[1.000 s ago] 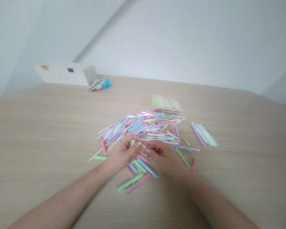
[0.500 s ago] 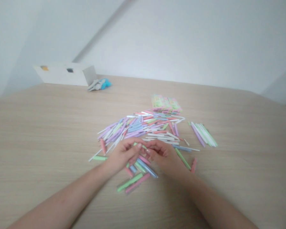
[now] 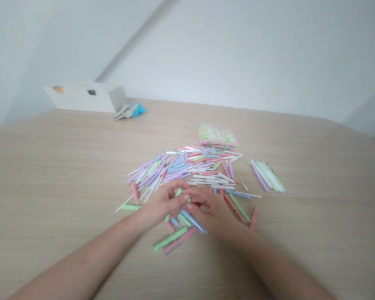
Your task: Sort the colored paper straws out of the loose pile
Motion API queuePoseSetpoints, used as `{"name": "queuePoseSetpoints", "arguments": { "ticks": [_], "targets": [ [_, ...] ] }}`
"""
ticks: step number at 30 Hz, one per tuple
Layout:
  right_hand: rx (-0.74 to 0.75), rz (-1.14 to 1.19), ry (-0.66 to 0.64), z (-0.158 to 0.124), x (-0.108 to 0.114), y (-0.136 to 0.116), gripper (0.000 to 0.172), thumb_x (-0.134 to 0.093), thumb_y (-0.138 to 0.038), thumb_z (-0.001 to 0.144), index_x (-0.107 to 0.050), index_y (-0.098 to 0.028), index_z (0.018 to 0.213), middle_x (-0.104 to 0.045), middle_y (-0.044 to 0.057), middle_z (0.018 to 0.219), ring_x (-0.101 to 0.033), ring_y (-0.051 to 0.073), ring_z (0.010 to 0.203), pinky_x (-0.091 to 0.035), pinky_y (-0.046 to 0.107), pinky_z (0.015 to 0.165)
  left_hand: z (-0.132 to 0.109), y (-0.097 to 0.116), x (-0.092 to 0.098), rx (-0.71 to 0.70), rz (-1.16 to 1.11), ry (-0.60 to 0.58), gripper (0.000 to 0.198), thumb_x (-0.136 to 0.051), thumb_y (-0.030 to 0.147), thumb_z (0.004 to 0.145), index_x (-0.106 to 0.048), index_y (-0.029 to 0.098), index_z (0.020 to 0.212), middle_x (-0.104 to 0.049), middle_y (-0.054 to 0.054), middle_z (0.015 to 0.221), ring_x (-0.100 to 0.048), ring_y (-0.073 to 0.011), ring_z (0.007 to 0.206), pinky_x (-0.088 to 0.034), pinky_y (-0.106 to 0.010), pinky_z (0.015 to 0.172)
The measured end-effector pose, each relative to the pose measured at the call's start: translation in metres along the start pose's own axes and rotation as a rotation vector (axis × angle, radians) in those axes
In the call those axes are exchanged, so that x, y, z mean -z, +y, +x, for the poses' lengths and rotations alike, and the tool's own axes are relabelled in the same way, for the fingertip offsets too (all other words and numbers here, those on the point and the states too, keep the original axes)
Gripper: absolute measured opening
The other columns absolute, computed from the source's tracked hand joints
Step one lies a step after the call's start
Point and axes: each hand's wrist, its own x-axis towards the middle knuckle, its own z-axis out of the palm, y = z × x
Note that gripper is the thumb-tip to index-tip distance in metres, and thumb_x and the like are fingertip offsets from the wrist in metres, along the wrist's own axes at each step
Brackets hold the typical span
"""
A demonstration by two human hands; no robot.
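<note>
My left hand [image 3: 167, 201] is closed, with a small light-green stick-like piece [image 3: 178, 192] between its fingers. My right hand [image 3: 214, 210] meets it fingertip to fingertip, its fingers pinched at the end of the same piece; what else they hold is hidden. Beneath the hands lie loose pen-like tubes, among them a blue tube [image 3: 193, 221], a green tube [image 3: 170, 239] and a pink tube [image 3: 180, 241]. Just beyond the fingers spreads a pile of thin white sticks and pastel tubes [image 3: 178, 166].
Several white, green and purple sticks [image 3: 267, 176] lie side by side at the right. Behind the pile sits a stack of pink-and-green printed packs [image 3: 218, 136]. A white box [image 3: 84, 98] and a grey-and-blue crumpled cloth [image 3: 130, 111] stand at the back left by the wall.
My right hand has shifted slightly left, closer over my left fingertips, uncovering red tubes beside it. The green piece in my left hand is tilted more upright.
</note>
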Motion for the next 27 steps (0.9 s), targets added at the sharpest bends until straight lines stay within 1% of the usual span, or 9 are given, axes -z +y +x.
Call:
{"name": "queuePoseSetpoints", "arguments": {
  "ticks": [3, 6, 8, 10, 13, 15, 20, 24, 27],
  "targets": [
    [0.001, -0.05, 0.02, 0.0, 0.001, -0.003, 0.016, -0.053, -0.02, 0.084, -0.064, -0.021, 0.095, -0.068, 0.001, 0.081, -0.062, 0.015, 0.082, -0.048, 0.028, 0.075, 0.001, 0.002, -0.001, -0.039, -0.113, 0.003, 0.027, -0.061, 0.029, 0.082, -0.052, 0.017, 0.104, -0.049, 0.006, 0.053, -0.04, -0.0059, 0.04, -0.034, -0.015, 0.038],
    [-0.075, 0.046, 0.143, 0.001, 0.005, -0.003, 0.016, -0.052, -0.023, 0.085, -0.062, -0.021, 0.097, -0.064, 0.0, 0.071, -0.06, 0.013, 0.067, -0.047, 0.024, 0.061, 0.002, 0.006, -0.002, -0.101, -0.297, -0.033, 0.024, -0.057, 0.019, 0.079, -0.058, 0.014, 0.102, -0.058, -0.001, 0.07, -0.048, -0.0084, 0.052, -0.04, -0.021, 0.05],
    [-0.117, 0.118, 0.219, 0.002, 0.008, -0.004, 0.016, -0.053, -0.024, 0.085, -0.061, -0.021, 0.099, -0.062, -0.001, 0.068, -0.057, 0.011, 0.058, -0.044, 0.021, 0.051, 0.003, 0.007, -0.001, -0.125, -0.328, -0.054, 0.027, -0.055, 0.016, 0.078, -0.06, 0.014, 0.105, -0.06, -0.004, 0.078, -0.051, -0.01, 0.058, -0.042, -0.024, 0.058],
    [-0.111, 0.166, 0.283, 0.003, 0.011, -0.005, 0.017, -0.053, -0.027, 0.085, -0.059, -0.021, 0.1, -0.063, -0.001, 0.07, -0.055, 0.01, 0.056, -0.043, 0.02, 0.047, 0.003, 0.007, 0.0, -0.142, -0.282, -0.074, 0.03, -0.056, 0.018, 0.081, -0.06, 0.015, 0.111, -0.061, -0.005, 0.083, -0.051, -0.0102, 0.061, -0.041, -0.024, 0.061],
    [-0.058, 0.216, 0.352, 0.003, 0.015, -0.008, 0.019, -0.053, -0.03, 0.086, -0.058, -0.021, 0.102, -0.066, 0.002, 0.079, -0.055, 0.01, 0.055, -0.044, 0.021, 0.046, 0.003, 0.006, 0.0, -0.147, -0.148, -0.149, 0.035, -0.057, 0.025, 0.085, -0.055, 0.017, 0.119, -0.061, -0.005, 0.086, -0.051, -0.0106, 0.064, -0.04, -0.023, 0.061],
    [-0.039, 0.219, 0.368, 0.003, 0.015, -0.011, 0.02, -0.054, -0.031, 0.085, -0.057, -0.021, 0.103, -0.065, 0.001, 0.077, -0.056, 0.01, 0.055, -0.045, 0.021, 0.046, 0.001, 0.006, -0.001, -0.14, -0.053, -0.2, 0.035, -0.056, 0.029, 0.086, -0.053, 0.016, 0.119, -0.062, -0.006, 0.087, -0.053, -0.0114, 0.066, -0.04, -0.023, 0.061],
    [-0.032, 0.183, 0.358, 0.003, 0.015, -0.015, 0.013, -0.059, -0.028, 0.082, -0.061, -0.019, 0.092, -0.064, 0.001, 0.074, -0.054, 0.009, 0.053, -0.044, 0.02, 0.044, -0.005, 0.012, -0.005, -0.119, 0.108, -0.265, 0.027, -0.055, 0.031, 0.087, -0.057, 0.015, 0.109, -0.064, -0.009, 0.097, -0.057, -0.0128, 0.075, -0.041, -0.018, 0.057],
    [-0.056, 0.208, 0.313, 0.002, 0.012, -0.016, 0.011, -0.061, -0.027, 0.079, -0.062, -0.019, 0.087, -0.061, -0.001, 0.063, -0.054, 0.009, 0.051, -0.042, 0.02, 0.044, -0.007, 0.014, -0.004, -0.062, 0.214, -0.245, 0.028, -0.054, 0.035, 0.087, -0.059, 0.015, 0.107, -0.065, -0.009, 0.096, -0.053, -0.0091, 0.059, -0.038, -0.015, 0.043],
    [-0.095, 0.216, 0.287, 0.001, 0.011, -0.015, 0.013, -0.063, -0.028, 0.078, -0.063, -0.02, 0.088, -0.06, -0.002, 0.061, -0.054, 0.01, 0.051, -0.042, 0.02, 0.045, -0.007, 0.014, -0.004, -0.06, 0.241, -0.227, 0.029, -0.054, 0.035, 0.087, -0.061, 0.015, 0.106, -0.065, -0.008, 0.093, -0.051, -0.0082, 0.055, -0.039, -0.014, 0.041]
  ]
}}
